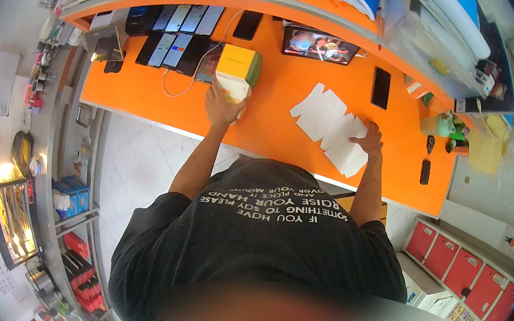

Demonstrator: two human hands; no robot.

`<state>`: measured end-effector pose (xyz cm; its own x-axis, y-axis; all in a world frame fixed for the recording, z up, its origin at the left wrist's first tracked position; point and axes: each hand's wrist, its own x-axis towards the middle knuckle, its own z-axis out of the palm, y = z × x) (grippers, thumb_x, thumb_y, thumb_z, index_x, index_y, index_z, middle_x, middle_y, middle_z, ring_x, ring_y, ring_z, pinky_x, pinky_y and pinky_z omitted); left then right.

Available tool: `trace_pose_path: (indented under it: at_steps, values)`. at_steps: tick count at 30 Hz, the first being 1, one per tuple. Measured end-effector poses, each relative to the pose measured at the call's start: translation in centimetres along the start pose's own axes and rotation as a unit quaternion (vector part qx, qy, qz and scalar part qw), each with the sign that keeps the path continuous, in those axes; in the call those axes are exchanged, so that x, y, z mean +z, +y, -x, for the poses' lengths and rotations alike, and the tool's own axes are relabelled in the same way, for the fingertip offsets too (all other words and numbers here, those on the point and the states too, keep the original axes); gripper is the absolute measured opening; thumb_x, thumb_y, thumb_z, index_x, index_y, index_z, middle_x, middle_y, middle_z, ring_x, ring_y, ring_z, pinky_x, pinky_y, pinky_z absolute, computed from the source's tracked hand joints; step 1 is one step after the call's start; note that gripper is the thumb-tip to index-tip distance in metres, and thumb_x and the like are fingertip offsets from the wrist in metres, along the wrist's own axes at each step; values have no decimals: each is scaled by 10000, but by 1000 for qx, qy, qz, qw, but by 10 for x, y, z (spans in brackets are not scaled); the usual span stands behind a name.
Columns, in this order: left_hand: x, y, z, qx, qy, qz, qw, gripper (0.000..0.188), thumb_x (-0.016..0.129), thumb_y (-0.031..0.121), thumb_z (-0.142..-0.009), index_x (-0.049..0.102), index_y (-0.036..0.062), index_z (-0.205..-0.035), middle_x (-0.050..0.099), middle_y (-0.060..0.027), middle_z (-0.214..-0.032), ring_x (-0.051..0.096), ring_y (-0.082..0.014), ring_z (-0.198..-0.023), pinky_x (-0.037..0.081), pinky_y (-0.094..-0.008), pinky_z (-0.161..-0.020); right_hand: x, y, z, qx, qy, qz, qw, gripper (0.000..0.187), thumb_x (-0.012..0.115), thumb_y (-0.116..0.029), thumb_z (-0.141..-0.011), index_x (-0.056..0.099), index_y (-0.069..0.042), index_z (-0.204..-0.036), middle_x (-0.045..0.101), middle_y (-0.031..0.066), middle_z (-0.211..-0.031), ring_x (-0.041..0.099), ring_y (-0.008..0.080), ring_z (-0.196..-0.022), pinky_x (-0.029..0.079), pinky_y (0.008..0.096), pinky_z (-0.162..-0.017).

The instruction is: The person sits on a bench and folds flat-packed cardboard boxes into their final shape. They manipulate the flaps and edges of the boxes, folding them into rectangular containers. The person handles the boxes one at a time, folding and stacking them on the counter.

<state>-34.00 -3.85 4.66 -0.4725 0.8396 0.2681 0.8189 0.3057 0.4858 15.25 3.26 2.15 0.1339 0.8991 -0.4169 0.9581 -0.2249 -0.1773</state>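
Note:
On the orange counter (pixel 269 114), my left hand (pixel 220 106) is closed round the lower, white part of a small carton (pixel 232 87). A yellow box (pixel 238 62) with a green side sits against its far end; whether the two are joined I cannot tell. To the right lies an unfolded white cardboard carton (pixel 327 121), flat with flaps sticking out. My right hand (pixel 370 140) grips its right edge, thumb over the card and the other fingers partly hidden.
Several smartphones (pixel 178 48) lie in rows at the back left, with a white cable (pixel 199 67) beside them. A tablet (pixel 320 45) leans at the back, and a black phone (pixel 381 88) lies right of it. An orange shelf (pixel 327 9) overhangs the far edge.

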Motion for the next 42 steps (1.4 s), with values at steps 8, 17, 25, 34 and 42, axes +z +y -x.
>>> trace_pose_path:
  at_steps: [8,17,25,34,42]
  values:
    - [-23,14,-6,-23,-51,-76,996,1150,742,712,-670,291,62,-1504,378,-221,-1459,381,-384,-1346,281,-612,-1075,45,7,44,-65,204,-45,976,834,799,-427,-754,392,-171,-1435,369,102,-1522,284,320,-1439,173,702,-1106]
    - [-83,100,16,200,26,-83,976,938,758,533,-783,354,50,-1479,336,-218,-1482,324,-377,-1387,249,-576,-1118,5,19,50,-148,131,-263,944,450,745,-235,-831,533,-85,-1198,685,177,-1100,656,384,-1026,464,493,-936]
    - [20,151,16,193,-200,362,890,697,816,324,-792,516,-41,-1304,569,-211,-1287,550,-298,-1193,452,-415,-997,-124,-41,129,-340,209,-47,916,181,668,-162,-866,647,-79,-1025,715,155,-918,692,342,-866,521,448,-787]
    - [80,150,86,22,-339,451,825,348,707,229,-920,648,-32,-1142,719,-114,-976,675,-155,-877,539,-326,-774,-64,9,103,-228,107,17,968,280,650,-230,-894,650,-83,-1133,724,156,-959,696,343,-864,517,474,-855]
    - [-77,198,63,226,-85,282,928,437,797,270,-830,665,4,-1151,711,-89,-984,685,-197,-892,538,-325,-747,-65,10,82,-306,-167,-411,842,307,714,-215,-894,700,-5,-1117,738,95,-942,682,172,-870,535,320,-794]
